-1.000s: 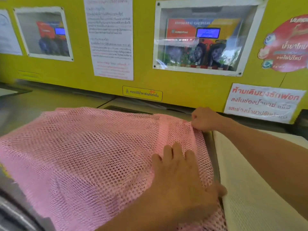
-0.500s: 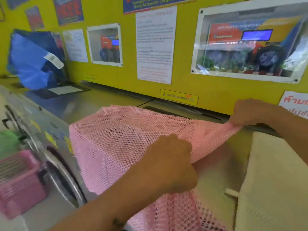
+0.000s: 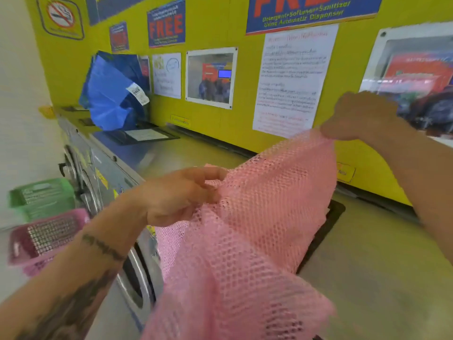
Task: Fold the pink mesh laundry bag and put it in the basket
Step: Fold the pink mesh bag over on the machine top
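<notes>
The pink mesh laundry bag (image 3: 247,241) runs off the frame's bottom edge, smeared by motion; lower left, the pink basket (image 3: 46,239) is blurred.

I am looking at a self-service laundromat; a row of front-loading washing machines (image 3: 103,192) runs along the left, their steel tops forming a long counter (image 3: 186,155); the far yellow wall (image 3: 220,25) carries "FREE" posters (image 3: 166,23) for detergent, softener and sanitizer from an automatic dispenser, printed notices (image 3: 291,79) and a no-smoking sign (image 3: 61,17); green and pink laundry baskets (image 3: 41,197) sit at near left.
</notes>
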